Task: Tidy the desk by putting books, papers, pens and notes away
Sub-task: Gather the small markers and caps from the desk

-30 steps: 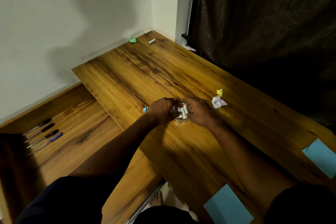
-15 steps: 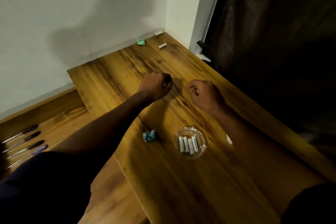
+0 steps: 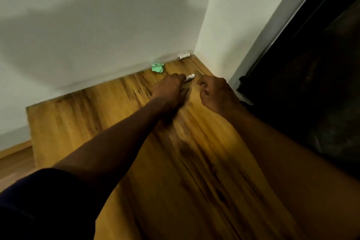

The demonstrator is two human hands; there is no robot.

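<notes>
While both arms reach to far table corner, left hand fingers curl over near end of white roll, grip unclear; right hand just beside, fingers curled, empty. Near wall: green crumpled note, second roll.

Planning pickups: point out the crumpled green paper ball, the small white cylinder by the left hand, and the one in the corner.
crumpled green paper ball (image 3: 157, 67): head view, its centre.
nearer small white cylinder (image 3: 190, 77): head view, exposed part.
corner small white cylinder (image 3: 184, 56): head view, mid-body.
</notes>
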